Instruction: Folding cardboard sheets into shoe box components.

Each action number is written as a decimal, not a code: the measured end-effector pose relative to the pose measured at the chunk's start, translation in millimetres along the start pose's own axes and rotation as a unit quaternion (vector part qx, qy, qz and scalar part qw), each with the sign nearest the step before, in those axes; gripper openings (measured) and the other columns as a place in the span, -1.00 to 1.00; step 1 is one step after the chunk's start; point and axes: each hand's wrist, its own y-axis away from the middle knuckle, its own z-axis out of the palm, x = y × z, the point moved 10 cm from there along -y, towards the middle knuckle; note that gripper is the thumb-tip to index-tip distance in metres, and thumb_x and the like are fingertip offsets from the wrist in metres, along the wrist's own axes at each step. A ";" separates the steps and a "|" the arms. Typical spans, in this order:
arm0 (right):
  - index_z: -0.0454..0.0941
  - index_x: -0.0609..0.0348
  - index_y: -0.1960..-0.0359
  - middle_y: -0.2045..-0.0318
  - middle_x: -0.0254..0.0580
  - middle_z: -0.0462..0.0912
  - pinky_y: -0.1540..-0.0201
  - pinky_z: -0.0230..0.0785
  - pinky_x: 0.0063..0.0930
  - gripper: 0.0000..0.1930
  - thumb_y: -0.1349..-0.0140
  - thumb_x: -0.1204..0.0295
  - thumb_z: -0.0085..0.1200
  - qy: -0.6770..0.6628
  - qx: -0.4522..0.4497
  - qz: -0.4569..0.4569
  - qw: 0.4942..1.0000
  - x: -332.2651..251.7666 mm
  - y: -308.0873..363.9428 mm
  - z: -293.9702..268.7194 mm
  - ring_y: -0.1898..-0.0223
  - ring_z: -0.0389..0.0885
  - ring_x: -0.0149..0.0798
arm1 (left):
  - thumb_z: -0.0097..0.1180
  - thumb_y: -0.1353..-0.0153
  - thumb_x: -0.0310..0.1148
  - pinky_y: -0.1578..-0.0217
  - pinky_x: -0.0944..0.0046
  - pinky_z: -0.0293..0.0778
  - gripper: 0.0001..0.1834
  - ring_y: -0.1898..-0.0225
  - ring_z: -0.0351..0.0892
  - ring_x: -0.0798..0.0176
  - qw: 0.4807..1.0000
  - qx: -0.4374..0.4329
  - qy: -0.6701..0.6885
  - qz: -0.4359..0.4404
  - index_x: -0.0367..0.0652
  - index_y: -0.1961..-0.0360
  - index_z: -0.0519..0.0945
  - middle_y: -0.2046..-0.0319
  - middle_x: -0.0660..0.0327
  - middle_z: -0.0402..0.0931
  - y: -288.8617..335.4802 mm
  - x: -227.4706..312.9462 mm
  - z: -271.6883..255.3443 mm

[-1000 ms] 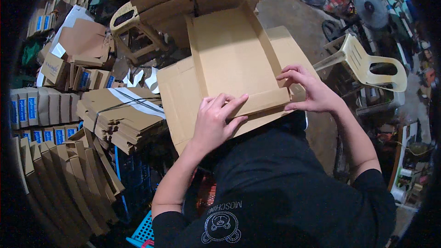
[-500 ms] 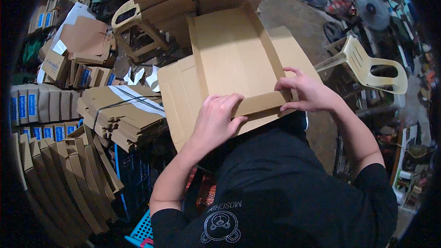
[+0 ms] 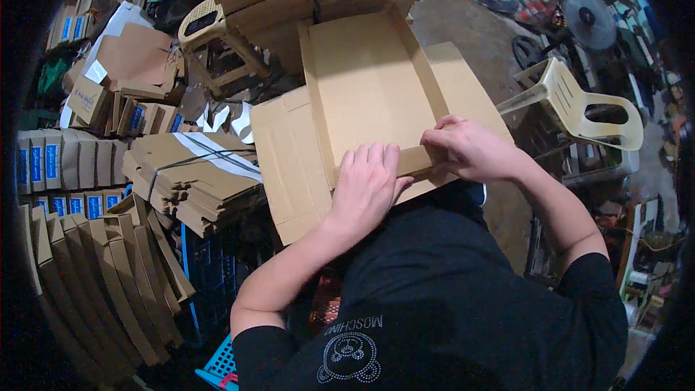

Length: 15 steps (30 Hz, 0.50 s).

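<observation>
A shallow, open cardboard box (image 3: 369,80) lies in front of me on a larger flat cardboard sheet (image 3: 282,174), its long side walls standing up. My left hand (image 3: 368,185) is closed over the box's near wall, fingers across its top edge and thumb on the outer face. At the near right corner, my right hand (image 3: 474,150) grips the same wall, with its fingertips bent over the edge. Part of the near wall is hidden behind both hands.
A strapped bundle of flat cardboard (image 3: 195,174) lies to the left, above a row of folded cardboard pieces (image 3: 101,282). A cream plastic chair (image 3: 579,108) stands at right near a fan (image 3: 588,18). A plastic stool (image 3: 206,25) stands at far left.
My left hand has slid rightward along the near wall, its fingers now laid over the top edge. My right hand has shifted slightly left and curled its fingers in at the corner.
</observation>
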 end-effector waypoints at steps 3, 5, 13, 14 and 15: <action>0.50 0.18 -0.05 0.20 -0.03 0.67 -0.28 0.40 0.00 -0.55 -0.20 0.36 0.43 -0.042 -0.001 0.023 0.999 7.3 1.2 8.1 -0.02 0.63 0.18 | 0.40 -0.27 -0.07 0.07 -0.02 0.49 -0.51 0.10 0.58 -0.04 1.000 0.015 0.002 0.003 -0.25 0.09 0.49 0.20 0.02 0.52 -1.7 -2.5 4.5; 0.47 0.20 0.02 0.24 0.01 0.67 -0.21 0.42 -0.01 -0.60 -0.24 0.32 0.38 0.007 0.023 -0.012 1.000 -1.1 0.8 11.9 0.01 0.65 0.18 | 0.36 -0.30 -0.01 0.11 0.00 0.52 -0.50 0.11 0.61 -0.03 1.000 0.008 0.015 0.014 -0.23 0.11 0.50 0.23 0.04 0.53 -3.4 -2.3 7.8; 0.42 0.20 0.18 0.34 0.06 0.68 -0.05 0.45 -0.07 -0.31 -0.19 -0.25 0.30 0.171 0.061 -0.015 0.983 -5.2 -12.2 36.6 0.19 0.71 0.13 | 0.32 -0.35 0.01 0.13 -0.06 0.57 -0.50 0.19 0.69 -0.14 0.998 -0.045 0.043 0.015 -0.24 0.13 0.47 0.29 0.00 0.61 -2.5 -11.5 22.3; 0.42 0.20 0.18 0.34 0.06 0.68 -0.05 0.45 -0.07 -0.31 -0.19 -0.25 0.30 0.170 0.061 -0.015 0.983 -4.8 -11.9 35.9 0.19 0.71 0.13 | 0.32 -0.35 0.00 0.14 -0.11 0.58 -0.50 0.18 0.70 -0.19 0.996 -0.056 0.065 0.012 -0.26 0.14 0.46 0.28 -0.06 0.63 -3.2 -12.2 23.4; 0.40 0.20 0.19 0.35 0.07 0.66 0.01 0.45 -0.05 -0.38 -0.22 -0.15 0.35 0.142 0.058 -0.019 0.988 -5.5 -11.2 34.3 0.20 0.69 0.18 | 0.32 -0.35 0.00 0.14 -0.11 0.58 -0.50 0.18 0.70 -0.19 0.996 -0.057 0.065 0.012 -0.26 0.14 0.46 0.28 -0.06 0.63 -5.2 -12.5 22.0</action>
